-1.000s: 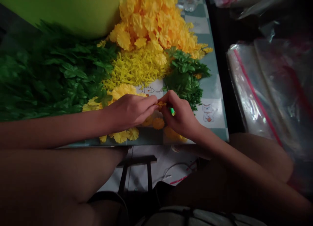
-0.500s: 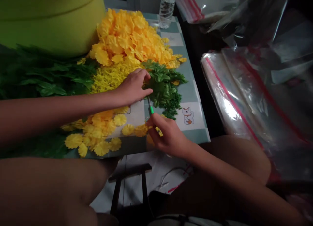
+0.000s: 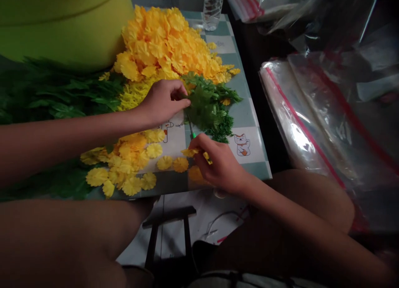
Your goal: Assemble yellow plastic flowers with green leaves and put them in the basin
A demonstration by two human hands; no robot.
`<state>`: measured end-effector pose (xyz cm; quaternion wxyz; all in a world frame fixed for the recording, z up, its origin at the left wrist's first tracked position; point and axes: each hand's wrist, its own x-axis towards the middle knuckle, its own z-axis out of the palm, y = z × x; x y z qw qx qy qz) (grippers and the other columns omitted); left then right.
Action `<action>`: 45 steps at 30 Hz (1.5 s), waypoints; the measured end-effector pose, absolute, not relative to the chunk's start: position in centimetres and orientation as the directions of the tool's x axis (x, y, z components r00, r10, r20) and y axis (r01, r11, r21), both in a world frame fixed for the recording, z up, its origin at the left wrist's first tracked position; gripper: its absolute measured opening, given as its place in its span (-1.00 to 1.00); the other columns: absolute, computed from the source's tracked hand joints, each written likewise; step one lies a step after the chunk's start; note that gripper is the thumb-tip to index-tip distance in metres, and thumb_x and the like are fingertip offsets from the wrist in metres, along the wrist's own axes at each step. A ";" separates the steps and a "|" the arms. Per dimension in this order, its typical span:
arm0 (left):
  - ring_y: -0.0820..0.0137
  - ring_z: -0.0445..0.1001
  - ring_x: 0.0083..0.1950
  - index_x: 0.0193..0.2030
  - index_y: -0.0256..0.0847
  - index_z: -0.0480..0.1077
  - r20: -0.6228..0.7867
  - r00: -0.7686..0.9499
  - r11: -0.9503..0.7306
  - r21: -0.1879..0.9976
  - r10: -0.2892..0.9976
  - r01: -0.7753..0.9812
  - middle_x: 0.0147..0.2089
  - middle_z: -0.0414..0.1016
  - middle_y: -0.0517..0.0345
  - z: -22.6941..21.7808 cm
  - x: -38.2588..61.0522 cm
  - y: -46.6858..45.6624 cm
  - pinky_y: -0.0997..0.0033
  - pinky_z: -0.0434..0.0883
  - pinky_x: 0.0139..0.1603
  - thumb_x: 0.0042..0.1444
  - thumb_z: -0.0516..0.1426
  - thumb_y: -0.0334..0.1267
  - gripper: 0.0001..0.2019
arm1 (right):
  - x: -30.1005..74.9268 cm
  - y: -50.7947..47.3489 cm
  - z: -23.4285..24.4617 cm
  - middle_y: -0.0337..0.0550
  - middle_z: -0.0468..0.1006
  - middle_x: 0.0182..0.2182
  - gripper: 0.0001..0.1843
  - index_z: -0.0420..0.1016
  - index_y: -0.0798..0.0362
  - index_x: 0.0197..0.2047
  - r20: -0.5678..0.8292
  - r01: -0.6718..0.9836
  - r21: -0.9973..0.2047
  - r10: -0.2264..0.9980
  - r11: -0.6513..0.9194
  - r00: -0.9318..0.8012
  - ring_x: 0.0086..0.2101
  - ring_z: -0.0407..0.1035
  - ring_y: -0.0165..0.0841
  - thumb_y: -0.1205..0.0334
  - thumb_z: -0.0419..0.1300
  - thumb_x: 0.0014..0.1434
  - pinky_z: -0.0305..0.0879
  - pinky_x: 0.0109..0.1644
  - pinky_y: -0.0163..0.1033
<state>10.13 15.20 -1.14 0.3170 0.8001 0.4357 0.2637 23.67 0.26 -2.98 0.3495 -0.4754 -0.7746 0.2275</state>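
1. Two hands are being shown: the left hand (image 3: 162, 102) and the right hand (image 3: 220, 166).
2. One green stem (image 3: 192, 132) is being held.
3. Two leaf heaps are being shown: a large leaf heap (image 3: 62, 97) and a small leaf heap (image 3: 215, 110).
4. One orange flower heap (image 3: 165, 43) is being shown.
5. One water bottle (image 3: 213, 7) is being shown.
6. One cat drawing (image 3: 242, 144) is being shown.

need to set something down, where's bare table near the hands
Bare checkered tabletop: the strip right of the small green leaf pile around the cat drawing, and the white square between left hand and right hand, which holds a thin green stem. Crowded leftward: loose yellow petals, dark green foliage.
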 end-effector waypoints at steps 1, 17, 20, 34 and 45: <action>0.51 0.27 -0.44 -0.44 -0.23 0.32 0.129 0.471 -0.385 0.774 0.873 0.503 -0.52 0.33 0.28 -1.0 9.8 15.1 0.46 0.19 -0.43 -0.04 0.19 -0.37 -0.91 | 23.7 0.5 -3.1 -0.22 0.42 -0.41 -0.78 0.23 0.03 -0.20 0.330 0.587 -0.683 0.901 0.434 -0.282 -0.45 0.31 -0.43 0.50 -0.05 0.12 0.20 -0.38 -0.34; 0.40 0.52 -0.41 -0.25 -0.21 0.33 -0.139 0.565 -0.153 0.886 0.813 0.438 -0.50 0.53 0.25 -0.4 6.4 9.8 0.46 0.36 -0.41 0.03 0.14 -0.33 -0.88 | 24.1 2.7 -3.6 -0.10 0.39 -0.13 -0.78 0.47 0.02 -0.36 0.362 0.332 -0.871 0.930 0.361 -0.061 -0.04 0.34 -0.30 0.53 0.14 0.06 0.29 0.03 -0.14; 0.40 0.52 -0.38 -0.25 -0.21 0.34 -0.137 0.601 -0.177 0.883 0.788 0.434 -0.50 0.52 0.27 -0.2 5.9 8.7 0.46 0.38 -0.36 0.03 0.13 -0.30 -0.87 | 23.9 2.5 -3.9 -0.12 0.44 -0.13 -0.76 0.46 0.00 -0.33 0.348 0.278 -0.888 0.931 0.366 -0.114 -0.04 0.36 -0.31 0.54 0.12 0.08 0.28 0.06 -0.12; 0.45 0.48 -0.38 -0.24 -0.22 0.35 -0.051 0.662 -0.310 0.854 0.748 0.417 -0.45 0.52 0.25 -0.2 5.7 7.7 0.51 0.36 -0.38 0.05 0.09 -0.33 -0.89 | 23.3 2.0 -3.7 -0.21 0.41 -0.38 -0.87 0.34 0.04 -0.35 0.324 0.332 -0.879 0.939 0.343 -0.115 -0.33 0.34 -0.40 0.47 0.09 0.12 0.27 -0.24 -0.25; 0.47 0.47 -0.40 -0.17 -0.19 0.30 0.008 0.761 -0.467 0.794 0.648 0.389 -0.43 0.51 0.27 -0.3 6.1 7.8 0.51 0.33 -0.36 0.16 0.04 -0.29 -0.89 | 24.4 3.3 -3.0 -0.26 0.42 -0.44 -0.85 0.36 0.04 -0.31 0.110 0.237 -0.960 0.977 0.152 -0.180 -0.44 0.32 -0.43 0.46 0.12 0.05 0.27 -0.38 -0.31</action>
